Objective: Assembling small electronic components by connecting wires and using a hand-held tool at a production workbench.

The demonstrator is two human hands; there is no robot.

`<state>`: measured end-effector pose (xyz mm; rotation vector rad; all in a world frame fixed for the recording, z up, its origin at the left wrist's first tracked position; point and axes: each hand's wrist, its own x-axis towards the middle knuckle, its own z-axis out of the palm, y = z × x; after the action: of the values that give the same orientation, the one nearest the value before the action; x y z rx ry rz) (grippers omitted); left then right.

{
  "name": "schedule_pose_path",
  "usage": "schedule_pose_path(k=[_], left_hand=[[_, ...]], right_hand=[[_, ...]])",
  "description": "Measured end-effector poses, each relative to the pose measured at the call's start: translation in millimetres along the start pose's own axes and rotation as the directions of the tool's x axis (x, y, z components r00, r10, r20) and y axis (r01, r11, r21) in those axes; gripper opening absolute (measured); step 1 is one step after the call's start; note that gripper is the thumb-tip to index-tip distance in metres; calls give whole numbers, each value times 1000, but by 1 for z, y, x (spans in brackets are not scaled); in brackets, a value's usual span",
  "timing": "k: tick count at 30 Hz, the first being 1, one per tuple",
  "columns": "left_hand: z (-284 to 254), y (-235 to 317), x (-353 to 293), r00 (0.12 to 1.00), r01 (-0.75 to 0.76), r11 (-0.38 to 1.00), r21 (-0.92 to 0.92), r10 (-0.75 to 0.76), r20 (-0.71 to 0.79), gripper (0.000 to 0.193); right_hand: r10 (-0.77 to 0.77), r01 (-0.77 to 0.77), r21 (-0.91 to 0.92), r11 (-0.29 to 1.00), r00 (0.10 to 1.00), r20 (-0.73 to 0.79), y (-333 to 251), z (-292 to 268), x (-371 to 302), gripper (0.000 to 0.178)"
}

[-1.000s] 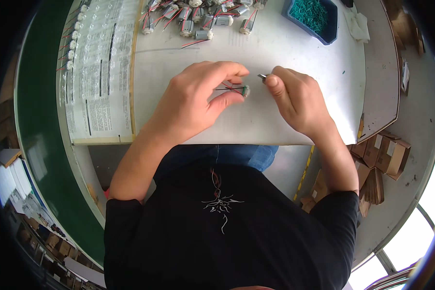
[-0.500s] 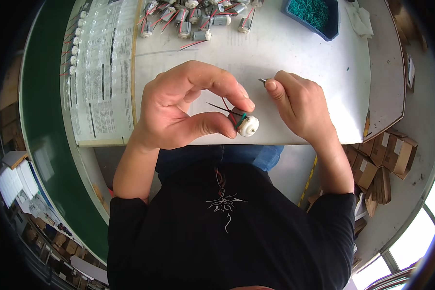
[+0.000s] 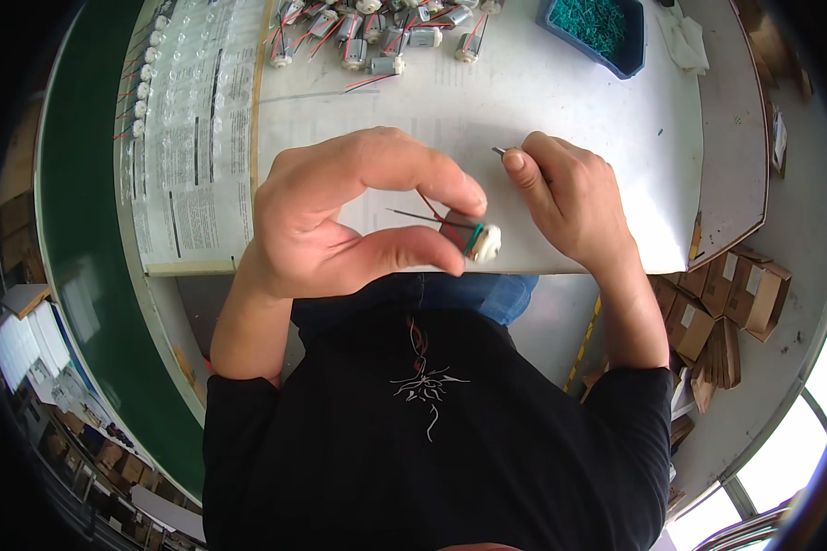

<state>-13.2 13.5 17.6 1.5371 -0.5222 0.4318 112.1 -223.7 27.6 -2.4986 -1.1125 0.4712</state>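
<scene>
Between the thumb and fingertips of my left hand (image 3: 294, 216) is a small electric motor (image 3: 489, 244) with a white end cap, held just above the table's near edge. A green band (image 3: 474, 239) lies around it below the cap. Its red and black wires stick out to the left, into the gap of my curled fingers. My right hand (image 3: 570, 193) is closed to the right of the motor, apart from it. A thin metal tool tip (image 3: 498, 150) pokes out beside its thumb; the rest of that tool is hidden in the fist.
A pile of grey motors (image 3: 354, 50) with red wires lies at the table's far side. At the far right stands a blue tray (image 3: 636, 62) of small green pieces, near a white cloth (image 3: 685, 41). Motors with white caps line up along a clear blister sheet (image 3: 184, 119) on the left.
My left hand has shifted slightly right and nearer to me, and the motor has turned so its cap points more to the right. The right hand is nearly still.
</scene>
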Motion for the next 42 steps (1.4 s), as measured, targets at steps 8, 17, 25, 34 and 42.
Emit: schedule_pose_path(k=[8,17,25,34,42], left_hand=[[16,-25,-11,980,187,697,692,-179,-84,39],[16,-30,-6,970,241,769,592,-200,-135,41],[18,-27,-14,931,359,734,577,-325,-167,38],[20,-25,-11,931,360,748,558,-328,-161,31],[19,-31,-13,960,273,738,617,-253,-122,23]], right_hand=[[-167,185,367,912,983,-80,-23,-4,9,24],[-185,211,185,960,972,-147,-32,4,24,21],[-248,248,50,968,969,-11,-40,3,32,13],[-221,220,21,975,969,114,-41,2,31,14],[-307,257,266,929,937,168,-27,1,32,18]])
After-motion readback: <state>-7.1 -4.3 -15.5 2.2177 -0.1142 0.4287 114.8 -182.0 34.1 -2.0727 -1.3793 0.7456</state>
